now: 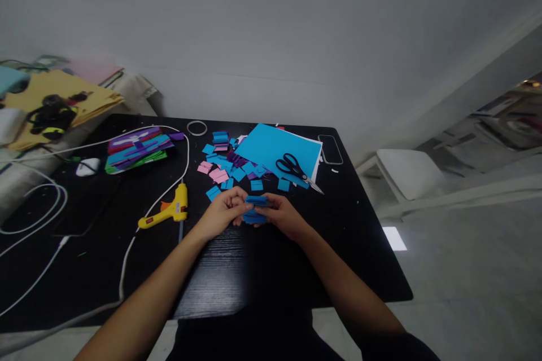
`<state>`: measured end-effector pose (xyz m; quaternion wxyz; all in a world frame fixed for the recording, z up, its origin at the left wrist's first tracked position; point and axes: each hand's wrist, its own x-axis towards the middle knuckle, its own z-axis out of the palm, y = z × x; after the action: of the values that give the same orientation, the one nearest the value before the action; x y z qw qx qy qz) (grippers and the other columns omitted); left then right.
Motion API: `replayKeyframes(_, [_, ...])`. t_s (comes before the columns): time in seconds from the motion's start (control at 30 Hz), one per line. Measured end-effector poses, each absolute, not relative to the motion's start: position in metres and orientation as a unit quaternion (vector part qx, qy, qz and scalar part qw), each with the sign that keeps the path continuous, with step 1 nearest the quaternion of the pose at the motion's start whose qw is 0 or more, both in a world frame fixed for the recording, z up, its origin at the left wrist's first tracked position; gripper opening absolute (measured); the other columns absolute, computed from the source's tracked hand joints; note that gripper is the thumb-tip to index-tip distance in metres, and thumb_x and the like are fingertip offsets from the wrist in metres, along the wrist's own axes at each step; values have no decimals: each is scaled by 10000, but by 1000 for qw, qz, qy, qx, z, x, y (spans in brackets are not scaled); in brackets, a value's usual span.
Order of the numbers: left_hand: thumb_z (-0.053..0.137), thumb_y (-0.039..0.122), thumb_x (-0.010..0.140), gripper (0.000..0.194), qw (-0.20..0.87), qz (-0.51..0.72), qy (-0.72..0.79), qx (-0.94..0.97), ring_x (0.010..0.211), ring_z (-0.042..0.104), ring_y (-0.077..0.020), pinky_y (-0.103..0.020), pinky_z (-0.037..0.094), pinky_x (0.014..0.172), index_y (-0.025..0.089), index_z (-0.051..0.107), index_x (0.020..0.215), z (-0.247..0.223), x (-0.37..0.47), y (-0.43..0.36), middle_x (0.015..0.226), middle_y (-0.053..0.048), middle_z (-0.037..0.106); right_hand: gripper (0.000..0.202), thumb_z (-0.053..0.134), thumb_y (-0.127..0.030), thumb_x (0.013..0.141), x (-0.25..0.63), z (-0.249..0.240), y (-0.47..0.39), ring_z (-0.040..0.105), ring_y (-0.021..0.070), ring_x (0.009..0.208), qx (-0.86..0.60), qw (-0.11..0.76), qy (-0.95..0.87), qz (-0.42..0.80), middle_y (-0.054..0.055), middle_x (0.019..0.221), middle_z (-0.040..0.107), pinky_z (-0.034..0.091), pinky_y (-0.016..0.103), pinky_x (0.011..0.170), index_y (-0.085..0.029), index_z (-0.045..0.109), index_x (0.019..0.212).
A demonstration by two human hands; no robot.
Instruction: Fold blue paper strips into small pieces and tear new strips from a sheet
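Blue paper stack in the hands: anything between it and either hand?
Nothing visible: the left hand and right hand both touch the blue paper stack directly. The scissors lie beyond it, the glue gun off to the left; neither is in between.

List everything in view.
Table: one, black, centre
Large sheet: one, blue, far side
Scissors: one, black-handled, on sheet
Paper pieces: many, mostly blue, beside sheet
Held pieces: several, blue, between hands
Glue gun: one, yellow, left
Strips: many, multicoloured, left
Cables: several, white, left
Case: one, white, beside strips
Ring: one, pale, far edge
Slabs: two, dark, left and right
Stool: one, white, right
Pile: one, yellow, far left
Wall: one, grey, behind
Left hand: one, bare, centre
Right hand: one, bare, centre
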<state>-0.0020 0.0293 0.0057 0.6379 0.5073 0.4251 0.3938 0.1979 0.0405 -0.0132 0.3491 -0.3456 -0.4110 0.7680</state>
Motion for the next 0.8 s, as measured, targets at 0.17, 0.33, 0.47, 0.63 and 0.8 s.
replayKeyframes(0.17, [759,581,819,438,635,382,431,515,416,484,-90,-206,356,454,204,550,898,6,1,27,509,90,537,349,940,-337,674,198,-16,42,749,200,784,-350,349,-386,779,31,866,779,618,322,679,-166,785,936])
replayKeyframes(0.33, [682,493,878,293,485,348,511,619,618,607,-149,-262,456,597,213,615,935,27,0,32,674,29,635,323,931,-346,670,197,-21,45,744,196,761,-387,395,-377,743,33,873,786,614,318,667,-178,793,910])
replayKeyframes(0.47, [621,421,898,215,275,330,604,671,830,671,-204,-317,501,768,217,667,951,64,-25,66,896,-27,733,358,934,-378,652,194,-24,47,755,205,780,-403,420,-369,724,48,889,795,613,302,653,-181,803,920])
replayKeyframes(0.63, [614,411,848,232,279,278,637,662,714,646,-198,-316,485,680,197,658,926,83,-53,119,847,-32,708,374,929,-406,649,191,-24,44,765,216,798,-413,426,-376,712,61,910,802,628,323,695,-179,805,920])
replayKeyframes(0.8, [741,414,745,407,430,100,468,765,913,687,-225,-312,508,771,221,681,1098,64,-34,115,1074,-52,731,370,912,-434,656,192,-24,46,760,224,788,-426,447,-382,688,51,880,795,641,356,705,-180,797,899])
